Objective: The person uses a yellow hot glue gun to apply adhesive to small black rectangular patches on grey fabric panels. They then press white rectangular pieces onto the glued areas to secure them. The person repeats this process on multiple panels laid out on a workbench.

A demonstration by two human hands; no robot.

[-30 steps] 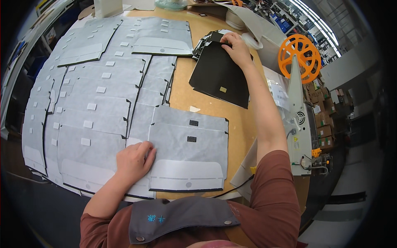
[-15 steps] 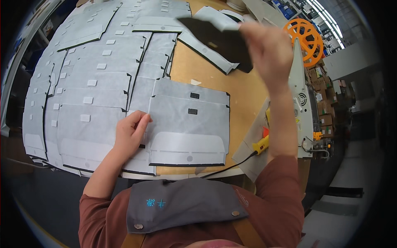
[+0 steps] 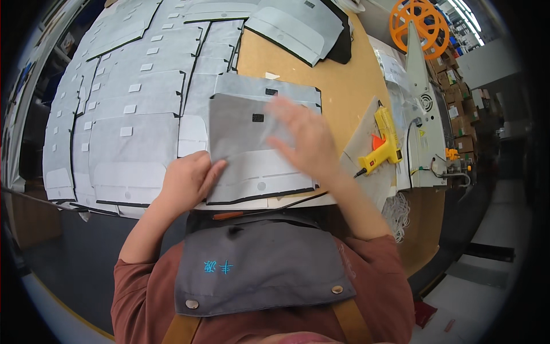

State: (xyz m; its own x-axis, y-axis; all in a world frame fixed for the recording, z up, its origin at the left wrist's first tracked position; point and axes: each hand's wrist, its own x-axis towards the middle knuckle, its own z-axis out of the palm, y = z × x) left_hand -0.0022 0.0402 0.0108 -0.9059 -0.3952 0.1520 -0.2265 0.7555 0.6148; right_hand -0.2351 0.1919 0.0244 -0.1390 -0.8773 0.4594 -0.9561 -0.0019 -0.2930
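Note:
Before me on the table lies a grey fabric panel (image 3: 235, 137) with a black patch, a pale lower pocket and a black bottom edge. It overlaps a similar panel (image 3: 240, 85), whose upper edge and black patch show beyond it. My left hand (image 3: 189, 179) is closed on the panel's left edge, thumb on the near side, with the edge slightly raised. My right hand (image 3: 306, 140) is above the panel's right part, fingers stretched and smeared by motion, with nothing visible in it. A yellow glue gun (image 3: 382, 143) lies to its right.
Rows of overlapping grey panels (image 3: 134, 106) with white tabs cover the table's left. Farther off, a panel (image 3: 295, 28) lies over a black sheet (image 3: 342, 49). A machine (image 3: 427, 137) and an orange reel (image 3: 418, 28) stand at right. A black cable (image 3: 303, 199) crosses the near edge.
My right hand has let go of the dark sheet it held up and come down and left over the near panel. My left hand has closed on this panel's raised left edge. The view has shifted.

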